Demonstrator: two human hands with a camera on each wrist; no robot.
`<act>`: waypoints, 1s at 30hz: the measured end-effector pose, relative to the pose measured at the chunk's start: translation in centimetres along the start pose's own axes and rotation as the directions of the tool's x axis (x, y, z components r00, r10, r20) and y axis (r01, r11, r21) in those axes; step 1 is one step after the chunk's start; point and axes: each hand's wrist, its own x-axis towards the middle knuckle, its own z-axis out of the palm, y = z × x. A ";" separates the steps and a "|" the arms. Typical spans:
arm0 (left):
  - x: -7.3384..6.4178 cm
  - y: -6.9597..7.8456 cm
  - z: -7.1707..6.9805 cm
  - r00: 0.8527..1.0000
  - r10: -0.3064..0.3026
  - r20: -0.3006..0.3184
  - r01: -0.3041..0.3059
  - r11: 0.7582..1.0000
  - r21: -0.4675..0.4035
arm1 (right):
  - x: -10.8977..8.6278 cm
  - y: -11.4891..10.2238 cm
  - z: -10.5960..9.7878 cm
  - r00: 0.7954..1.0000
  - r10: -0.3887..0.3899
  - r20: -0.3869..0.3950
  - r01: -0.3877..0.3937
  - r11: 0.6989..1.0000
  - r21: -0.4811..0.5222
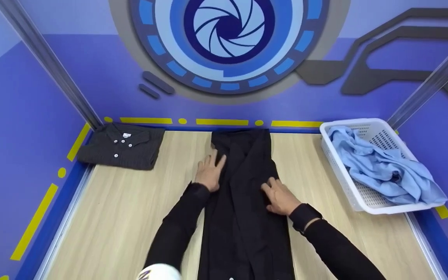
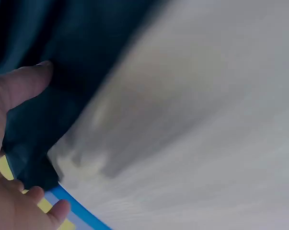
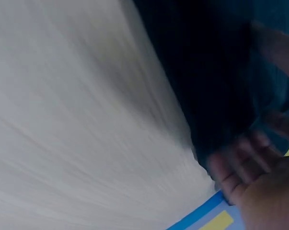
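1. Grey shirt (image 1: 138, 152) folded, far left.
2. Black garment (image 1: 245, 225) centre, in strip; crosswise folds likely remain. Left hand (image 1: 208, 174) spread on it, right hand (image 1: 282, 198) loosely bent at edge.
3. Blue cloth (image 1: 383, 165) crumpled in basket (image 1: 397, 210), likely pending.

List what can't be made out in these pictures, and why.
Long black cloth garment: near end cut off by the head view's bottom edge.
White rounded object with dark markings: partly cut off there too.
White perforated plastic basket: floor partly hidden by crumpled light-blue cloth, head view.
Right hand: fingers blurred in the right wrist view, so grip unclear.
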 end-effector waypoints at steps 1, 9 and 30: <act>-0.8 0.1 0.3 0.998 0.060 -0.028 -0.058 0.997 0.058 | -0.4 -0.1 0.1 0.998 -0.056 -0.023 0.056 0.998 -0.003; -9.7 1.9 1.8 0.871 0.490 -0.044 -0.460 0.843 0.279 | -4.8 -1.7 0.4 0.939 -0.339 0.061 0.334 0.939 0.082; -23.4 5.8 3.5 0.704 0.709 -0.044 -0.698 0.702 0.141 | -15.3 -7.3 3.6 0.816 -0.579 0.005 0.577 0.814 0.065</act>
